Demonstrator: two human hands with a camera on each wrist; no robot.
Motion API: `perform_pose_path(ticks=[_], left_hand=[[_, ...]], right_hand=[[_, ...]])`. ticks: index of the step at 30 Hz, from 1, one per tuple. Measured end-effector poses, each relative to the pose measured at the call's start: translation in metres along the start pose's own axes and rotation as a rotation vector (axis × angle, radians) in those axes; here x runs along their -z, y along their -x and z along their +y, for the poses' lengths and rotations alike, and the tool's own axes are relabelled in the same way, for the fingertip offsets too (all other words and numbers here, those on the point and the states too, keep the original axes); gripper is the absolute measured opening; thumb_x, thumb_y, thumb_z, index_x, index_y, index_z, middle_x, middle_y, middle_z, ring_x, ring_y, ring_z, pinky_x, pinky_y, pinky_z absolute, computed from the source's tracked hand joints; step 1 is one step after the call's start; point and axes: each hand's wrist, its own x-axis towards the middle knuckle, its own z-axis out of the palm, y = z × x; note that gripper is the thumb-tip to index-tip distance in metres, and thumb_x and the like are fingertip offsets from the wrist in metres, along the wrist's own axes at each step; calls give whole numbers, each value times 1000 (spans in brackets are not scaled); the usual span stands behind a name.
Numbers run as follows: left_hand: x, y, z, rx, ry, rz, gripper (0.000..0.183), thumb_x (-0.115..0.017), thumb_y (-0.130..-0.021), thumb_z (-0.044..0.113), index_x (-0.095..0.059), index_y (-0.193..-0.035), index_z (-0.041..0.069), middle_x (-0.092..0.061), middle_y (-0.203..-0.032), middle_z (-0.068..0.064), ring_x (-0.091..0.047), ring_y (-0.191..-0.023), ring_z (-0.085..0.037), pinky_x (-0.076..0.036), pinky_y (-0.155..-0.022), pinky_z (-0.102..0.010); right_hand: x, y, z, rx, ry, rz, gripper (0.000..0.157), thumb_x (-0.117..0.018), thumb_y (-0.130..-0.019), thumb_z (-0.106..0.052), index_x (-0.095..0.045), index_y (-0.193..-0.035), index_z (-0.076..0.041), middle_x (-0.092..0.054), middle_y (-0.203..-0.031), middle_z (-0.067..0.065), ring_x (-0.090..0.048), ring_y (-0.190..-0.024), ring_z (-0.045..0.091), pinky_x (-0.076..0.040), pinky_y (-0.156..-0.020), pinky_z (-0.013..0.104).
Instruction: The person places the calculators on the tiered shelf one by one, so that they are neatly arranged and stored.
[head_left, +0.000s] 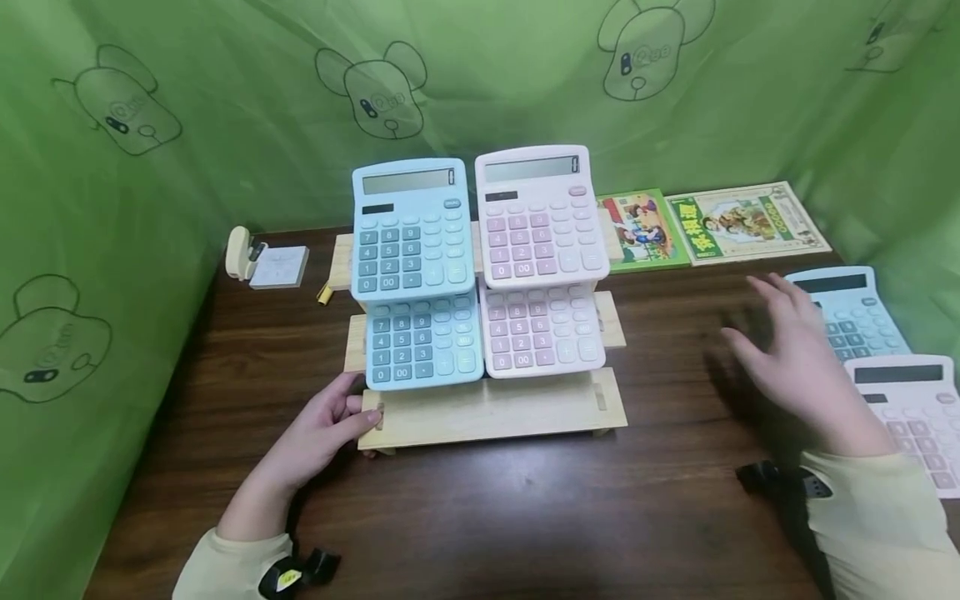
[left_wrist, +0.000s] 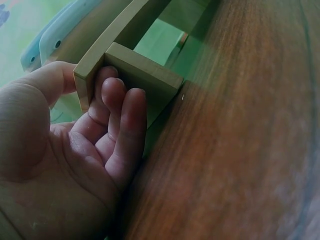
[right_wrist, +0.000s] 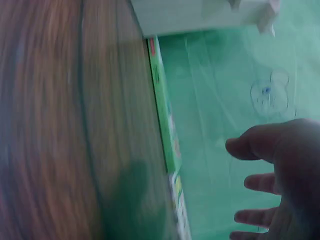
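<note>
My left hand (head_left: 333,425) grips the left end of the lowest step of a wooden tiered stand (head_left: 495,410). In the left wrist view its thumb lies on the step's edge and the fingers curl underneath. Two blue calculators stand on the stand's left side, an upper one (head_left: 412,229) and a lower one (head_left: 425,342). Beside them are an upper pink calculator (head_left: 542,217) and a lower pink one (head_left: 543,332). My right hand (head_left: 798,358) is over the table's right side with fingers spread and holding nothing, close to another blue calculator (head_left: 851,312) and pink calculator (head_left: 918,417).
Behind the stand at right lie a green picture book (head_left: 643,229) and a pale-covered book (head_left: 750,223). At the back left are a notepad (head_left: 279,267), a cream-coloured small object (head_left: 239,252) and a yellow item (head_left: 325,293). Green curtain (head_left: 247,108) encloses the dark wooden table (head_left: 540,517).
</note>
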Motion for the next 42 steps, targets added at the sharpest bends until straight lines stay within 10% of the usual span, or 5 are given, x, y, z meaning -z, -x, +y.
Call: perform_pose_path(ticks=[15, 42], left_hand=[[1, -1, 4, 15, -25, 15, 61, -59, -98, 16, -25, -149, 11, -68, -106, -18, -67, -80, -34, -56, -70, -38], [2, -1, 2, 9, -29, 10, 59, -58, -98, 14, -26, -147, 10, -68, -103, -19, -67, -77, -34, -56, -68, -38]], right_hand=[[0, 1, 40, -247, 97, -24, 76, -56, -94, -33, -20, -152, 1, 5, -153, 35, 8, -139, 53, -10, -102, 73], [-10, 1, 28, -243, 190, -121, 66, -55, -95, -40, -38, -143, 2, 5, -151, 38, 4, -136, 60, -2, -98, 76]])
